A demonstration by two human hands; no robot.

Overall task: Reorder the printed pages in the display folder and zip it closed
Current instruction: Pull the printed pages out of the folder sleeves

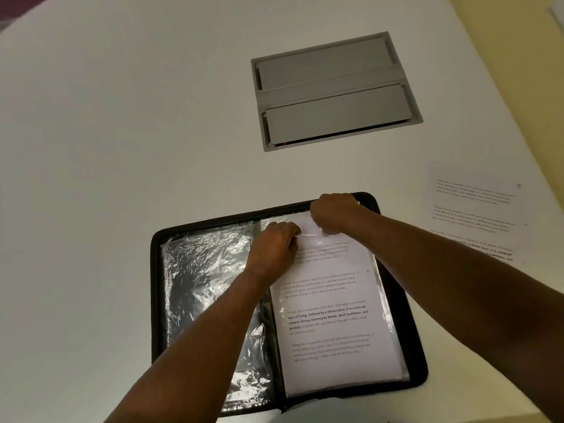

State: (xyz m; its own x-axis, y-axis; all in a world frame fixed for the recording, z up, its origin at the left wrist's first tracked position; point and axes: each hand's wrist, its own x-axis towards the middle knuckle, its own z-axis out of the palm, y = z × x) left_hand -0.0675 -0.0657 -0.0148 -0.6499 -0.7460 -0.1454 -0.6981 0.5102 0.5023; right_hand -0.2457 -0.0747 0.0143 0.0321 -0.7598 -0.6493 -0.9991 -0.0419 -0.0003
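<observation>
Your display folder (393, 288) lies open flat on the white table (122, 148), a black zip-edged rectangle with rounded corners. Its left half shows crinkled, glossy clear sleeves (198, 288); its right half holds a white printed page (335, 325) with grey and bold paragraphs. Your left hand (273, 248) and right hand (334, 213) both curl at the page's top edge, pinching the page or its plastic sleeve. Beyond the folder sits a grey metal hatch (335, 90). Right of the folder lie loose printed sheets (476, 212).
</observation>
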